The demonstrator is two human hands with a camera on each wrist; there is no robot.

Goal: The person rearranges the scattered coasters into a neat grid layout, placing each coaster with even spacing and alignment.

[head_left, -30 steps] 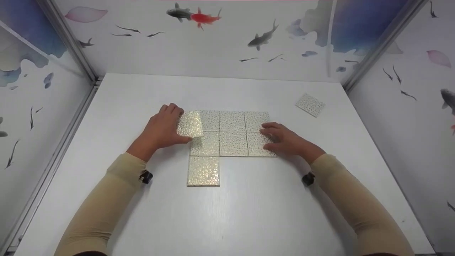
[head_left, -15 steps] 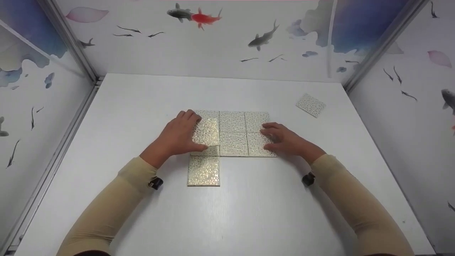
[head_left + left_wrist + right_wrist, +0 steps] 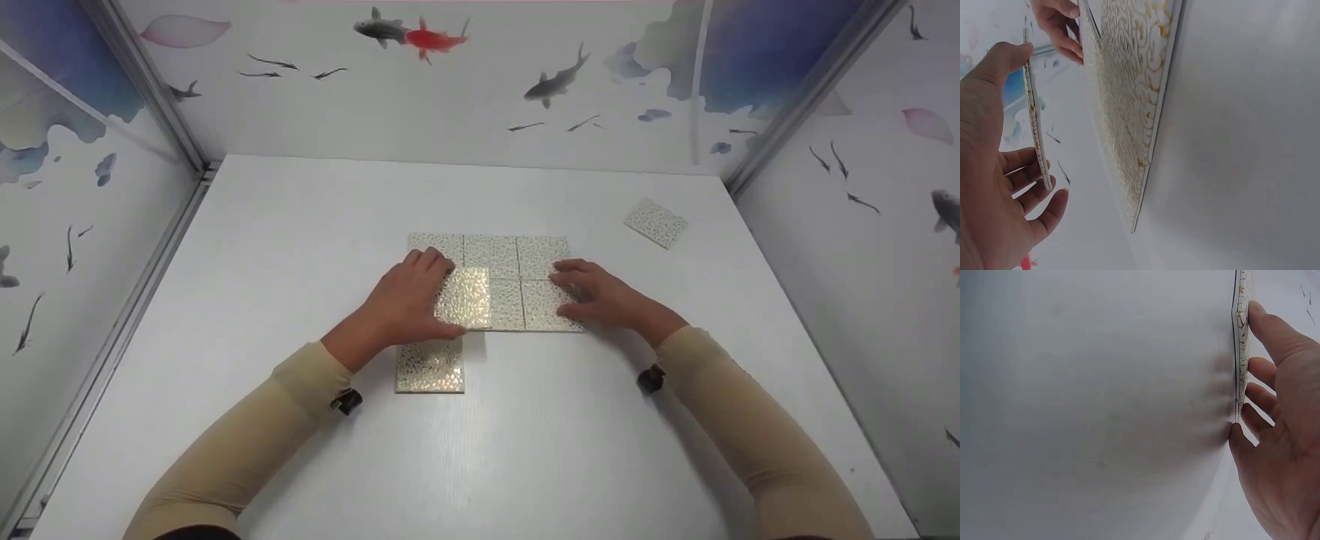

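Note:
In the head view my left hand (image 3: 405, 300) holds a glittery, gold-patterned square tile (image 3: 466, 298) by opposite edges, thumb on the near side and fingers on the far side. The left wrist view shows this tile (image 3: 1036, 115) edge-on, raised apart from the others. Beneath it, similar cream tiles (image 3: 491, 253) lie edge to edge in two rows, partly covered by the held tile and the hand. One more tile (image 3: 430, 371) juts toward me from their left end. My right hand (image 3: 607, 296) rests at the block's right edge, its fingers spread along the rim.
A loose tile (image 3: 656, 223) lies askew on the white table (image 3: 570, 450), toward the back right. Patterned panels with painted fish (image 3: 435, 37) stand behind the table and along both sides, joined by metal posts (image 3: 814, 94).
The left hand has carried its tile rightward and toward me across the block, from the upper left to over the near row. The right hand has stayed in place.

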